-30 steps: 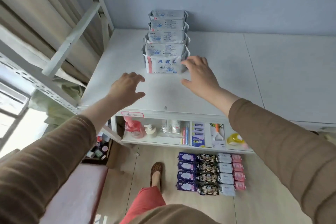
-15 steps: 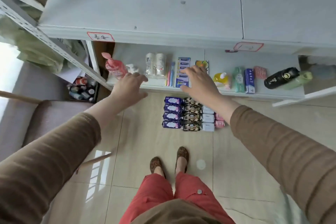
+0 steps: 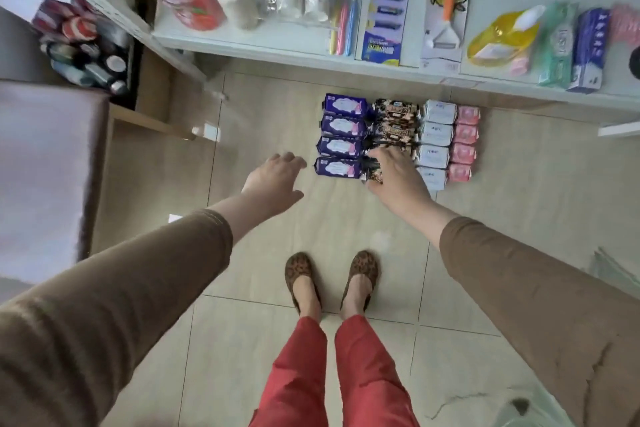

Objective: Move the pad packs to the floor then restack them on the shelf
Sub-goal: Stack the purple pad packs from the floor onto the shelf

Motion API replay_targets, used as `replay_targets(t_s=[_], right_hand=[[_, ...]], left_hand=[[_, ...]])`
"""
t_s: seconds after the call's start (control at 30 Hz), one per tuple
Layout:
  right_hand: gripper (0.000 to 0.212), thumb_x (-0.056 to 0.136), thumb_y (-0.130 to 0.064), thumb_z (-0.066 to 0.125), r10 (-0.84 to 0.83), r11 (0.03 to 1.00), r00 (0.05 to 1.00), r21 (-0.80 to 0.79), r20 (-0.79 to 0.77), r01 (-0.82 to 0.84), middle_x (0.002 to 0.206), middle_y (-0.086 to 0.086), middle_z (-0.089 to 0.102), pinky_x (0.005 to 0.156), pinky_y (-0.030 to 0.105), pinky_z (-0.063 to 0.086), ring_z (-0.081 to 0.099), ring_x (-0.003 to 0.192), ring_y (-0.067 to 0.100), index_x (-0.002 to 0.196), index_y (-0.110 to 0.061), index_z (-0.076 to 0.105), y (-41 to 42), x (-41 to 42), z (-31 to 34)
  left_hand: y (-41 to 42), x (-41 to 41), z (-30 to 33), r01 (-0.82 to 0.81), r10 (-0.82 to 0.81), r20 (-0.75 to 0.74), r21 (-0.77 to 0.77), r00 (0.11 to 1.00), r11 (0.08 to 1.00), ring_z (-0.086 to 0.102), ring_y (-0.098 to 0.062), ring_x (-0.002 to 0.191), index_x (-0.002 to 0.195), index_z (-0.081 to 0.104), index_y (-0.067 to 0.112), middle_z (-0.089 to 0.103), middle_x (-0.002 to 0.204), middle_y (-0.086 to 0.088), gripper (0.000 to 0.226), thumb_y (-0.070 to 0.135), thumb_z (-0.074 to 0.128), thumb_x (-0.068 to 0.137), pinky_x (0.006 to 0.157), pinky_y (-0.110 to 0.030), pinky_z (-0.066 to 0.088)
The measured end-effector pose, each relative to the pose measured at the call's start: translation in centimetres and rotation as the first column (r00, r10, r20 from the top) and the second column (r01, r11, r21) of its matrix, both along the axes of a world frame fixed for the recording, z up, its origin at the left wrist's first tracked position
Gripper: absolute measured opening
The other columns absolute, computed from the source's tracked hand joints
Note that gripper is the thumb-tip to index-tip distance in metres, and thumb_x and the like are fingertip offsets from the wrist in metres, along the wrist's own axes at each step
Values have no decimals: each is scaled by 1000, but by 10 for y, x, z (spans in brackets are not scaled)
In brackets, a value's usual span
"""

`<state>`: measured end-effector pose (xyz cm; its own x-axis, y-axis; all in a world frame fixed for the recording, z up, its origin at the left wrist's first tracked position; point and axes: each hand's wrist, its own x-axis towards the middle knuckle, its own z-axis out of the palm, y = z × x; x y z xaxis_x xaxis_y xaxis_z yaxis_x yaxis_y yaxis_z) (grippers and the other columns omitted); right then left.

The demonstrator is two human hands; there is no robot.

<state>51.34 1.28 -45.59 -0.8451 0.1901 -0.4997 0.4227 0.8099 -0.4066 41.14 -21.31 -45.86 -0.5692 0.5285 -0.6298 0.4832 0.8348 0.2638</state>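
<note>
While the glossy, pillow-shaped pad packs (image 3: pixel 398 139) lie in four tight columns (purple, dark patterned, white, pink) on the smooth beige tiled floor (image 3: pixel 277 288) at centre frame, below the white shelf (image 3: pixel 277 45), the left hand (image 3: pixel 273 180) hovers beside them with fingers relaxed, and the right hand (image 3: pixel 394 173), fingers loosely spread, overlaps the dark column, contact unclear.
</note>
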Motion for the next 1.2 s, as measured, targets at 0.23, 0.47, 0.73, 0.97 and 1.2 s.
replay_targets(t_s=[0.23,0.47,0.73,0.97,1.2], right_hand=[[51,85,-12,62,93,996,995,11,43,-93,128,12,46,99,39,40,42,120,32,134,-11,46,-5,-2,-183],[52,85,-12,65,172,978,985,117,17,-173,129,13,45,99,40,40,41,120,33,133,-10,45,1,-19,-315],[42,79,-12,67,318,894,943,360,-94,-265,112,7,51,87,37,43,47,105,28,117,-14,49,-21,-2,-373],[43,84,-7,52,421,868,902,332,-101,-368,107,3,61,84,37,35,52,102,26,126,-15,48,-40,5,-396],[53,81,-40,70,363,930,932,78,-20,-360,118,-2,61,91,37,36,50,111,22,125,-22,48,-19,39,-348]], left_hand=[[26,-1,-175,-8,9,-8,14,1000,1000,40,-24,125,139,42,20,44,134,-2,59,29,67,87,89,-42,47],[68,-33,-305,1,16,-144,117,990,993,36,-27,130,144,38,19,41,141,-3,61,18,62,88,99,-42,44],[93,-49,-366,90,-58,-257,115,965,989,36,-29,126,143,38,19,41,138,-5,68,25,70,83,101,-40,44],[96,-50,-384,118,-94,-322,56,942,991,44,-29,120,136,44,17,53,130,-5,73,40,79,75,92,-43,45],[50,-50,-343,-60,71,-171,71,983,996,51,-30,104,118,56,16,60,109,-9,48,29,75,76,71,-37,44]])
